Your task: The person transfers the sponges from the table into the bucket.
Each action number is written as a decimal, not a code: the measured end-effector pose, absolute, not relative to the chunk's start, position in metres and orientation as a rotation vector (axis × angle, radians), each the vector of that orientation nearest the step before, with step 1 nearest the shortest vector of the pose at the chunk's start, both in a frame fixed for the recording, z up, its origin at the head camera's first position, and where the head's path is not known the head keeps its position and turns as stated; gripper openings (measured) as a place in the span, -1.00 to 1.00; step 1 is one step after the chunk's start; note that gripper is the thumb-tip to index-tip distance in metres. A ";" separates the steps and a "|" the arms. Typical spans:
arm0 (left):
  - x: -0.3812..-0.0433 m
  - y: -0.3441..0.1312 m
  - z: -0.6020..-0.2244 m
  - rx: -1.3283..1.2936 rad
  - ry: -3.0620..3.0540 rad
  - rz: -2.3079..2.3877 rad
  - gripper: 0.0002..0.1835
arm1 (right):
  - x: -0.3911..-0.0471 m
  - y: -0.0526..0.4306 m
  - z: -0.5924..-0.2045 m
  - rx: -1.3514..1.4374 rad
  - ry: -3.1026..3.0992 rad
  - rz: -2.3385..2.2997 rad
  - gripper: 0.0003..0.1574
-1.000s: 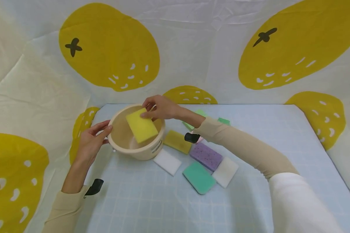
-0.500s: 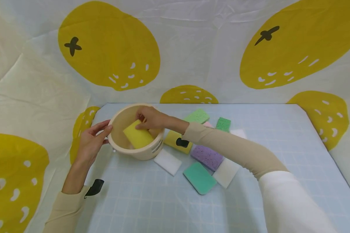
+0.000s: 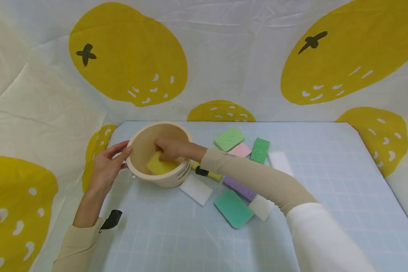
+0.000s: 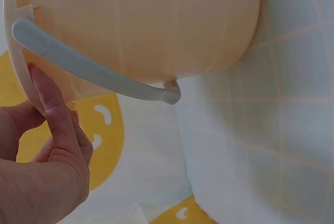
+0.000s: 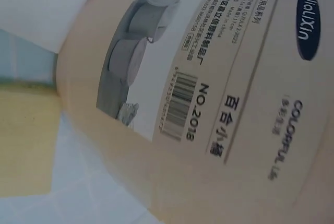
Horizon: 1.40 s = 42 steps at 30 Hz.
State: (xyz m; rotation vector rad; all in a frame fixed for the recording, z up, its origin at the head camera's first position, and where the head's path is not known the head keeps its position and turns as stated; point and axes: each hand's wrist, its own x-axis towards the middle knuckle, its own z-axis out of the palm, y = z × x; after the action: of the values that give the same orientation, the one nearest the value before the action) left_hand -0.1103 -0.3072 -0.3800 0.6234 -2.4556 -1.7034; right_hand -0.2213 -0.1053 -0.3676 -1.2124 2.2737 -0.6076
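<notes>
A cream plastic bucket (image 3: 170, 180) stands at the left of the table. My left hand (image 3: 109, 164) pinches its rim on the left side, thumb and fingers on either side of the edge. In the left wrist view the grey handle (image 4: 104, 75) hangs down along the bucket's outside. My right hand (image 3: 170, 148) is down inside the bucket, gripping a yellow sponge (image 3: 158, 165) low near the bottom. The right wrist view shows only the bucket's outer wall with its printed label (image 5: 209, 78), and that hand is hidden there.
Right of the bucket lie a second yellow sponge (image 3: 215, 176), white sponges (image 3: 196, 190), a teal one (image 3: 234, 209), a purple one (image 3: 239, 187), a light green one (image 3: 229, 139), a pink one (image 3: 241, 150) and a dark green one (image 3: 260, 150). Patterned cloth (image 3: 231, 75) hangs behind.
My right hand has lowered the yellow sponge from the bucket's mouth deep into it, the forearm shifting left. My left hand has stayed on the rim.
</notes>
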 end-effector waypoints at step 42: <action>-0.109 -0.303 -0.377 0.692 -2.491 -1.680 -0.32 | -0.212 -0.048 -0.348 -1.343 2.285 -1.045 -0.78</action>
State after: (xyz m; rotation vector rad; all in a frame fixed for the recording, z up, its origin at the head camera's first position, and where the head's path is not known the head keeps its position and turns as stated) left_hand -0.1086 -0.3033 -0.3772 0.6917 -2.4912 -1.6799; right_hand -0.2118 -0.0477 -0.3475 -1.3430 2.2855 -1.0449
